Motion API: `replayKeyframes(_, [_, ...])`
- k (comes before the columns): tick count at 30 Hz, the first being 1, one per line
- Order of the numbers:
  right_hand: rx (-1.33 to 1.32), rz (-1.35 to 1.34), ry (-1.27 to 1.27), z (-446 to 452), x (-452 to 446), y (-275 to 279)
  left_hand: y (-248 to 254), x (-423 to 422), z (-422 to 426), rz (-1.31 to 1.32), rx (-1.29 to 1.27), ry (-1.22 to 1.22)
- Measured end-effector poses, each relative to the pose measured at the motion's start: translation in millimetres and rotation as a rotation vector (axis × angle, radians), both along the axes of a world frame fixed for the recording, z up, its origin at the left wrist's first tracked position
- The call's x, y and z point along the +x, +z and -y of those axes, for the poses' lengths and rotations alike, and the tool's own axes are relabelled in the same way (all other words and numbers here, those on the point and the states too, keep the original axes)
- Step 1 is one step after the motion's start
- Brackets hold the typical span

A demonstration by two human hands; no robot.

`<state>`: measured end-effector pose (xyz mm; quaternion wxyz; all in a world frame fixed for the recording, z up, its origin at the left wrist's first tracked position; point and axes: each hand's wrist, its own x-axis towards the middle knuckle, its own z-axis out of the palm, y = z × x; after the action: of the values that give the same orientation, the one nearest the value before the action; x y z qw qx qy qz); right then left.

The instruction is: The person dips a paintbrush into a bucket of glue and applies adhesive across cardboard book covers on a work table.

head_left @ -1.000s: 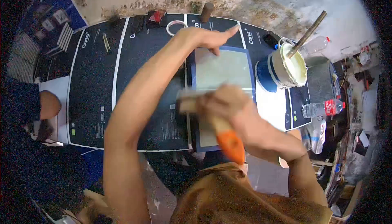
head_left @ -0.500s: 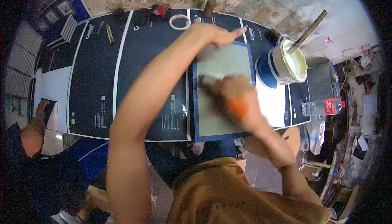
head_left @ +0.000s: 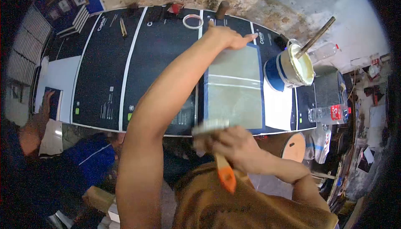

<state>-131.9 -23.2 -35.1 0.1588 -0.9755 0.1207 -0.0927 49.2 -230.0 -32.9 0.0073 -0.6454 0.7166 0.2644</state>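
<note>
A pale greenish panel with a blue border (head_left: 234,103) lies on the dark table covering, two light stripes across its middle. Over its far edge my left hand (head_left: 232,37) is spread, fingers apart, with nothing in it. My right hand (head_left: 236,145) is wrapped round a wide brush with an orange handle end (head_left: 227,179), at the panel's near edge. The brush's pale bristles are blurred and point up and to the left. Right of the panel, a bucket of cream-coloured paste (head_left: 303,68) has a wooden stick (head_left: 316,37) standing in it.
A roll of tape (head_left: 193,21), a cutter (head_left: 123,27) and a wooden cylinder (head_left: 222,10) lie or stand toward the wall. Plastic bottles (head_left: 328,114) are at the right. Another person's arm (head_left: 35,128) reaches over a white board at the far left. A round stool (head_left: 293,147) stands below.
My right hand has moved the brush from over the panel toward its near edge, uncovering the stripes. My left hand stays at the far edge. The whole view has shifted slightly.
</note>
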Motion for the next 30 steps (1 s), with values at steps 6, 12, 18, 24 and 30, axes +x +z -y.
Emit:
replayKeyframes(6, [-0.179,0.017,-0.335,50.7,1.3,34.4,2.1,1.5,0.1,-0.094,0.031,-0.058])
replayKeyframes(12, [0.035,-0.211,-0.012,-14.6,-12.6,33.8,-12.1,-1.3,-0.5,-0.037,-0.067,-0.001])
replayKeyframes(18, [-0.075,-0.337,-0.211,9.3,-25.8,30.6,-3.9,-3.3,-1.4,-0.016,-0.04,-0.04])
replayKeyframes(24, [-0.077,-0.254,-0.196,-2.8,-22.0,61.8,-8.2,-3.6,-0.2,-0.088,-0.046,-0.009])
replayKeyframes(30, [-0.006,-0.362,-0.073,-15.7,-31.1,52.4,-21.2,-4.7,5.6,-0.034,-0.075,0.017])
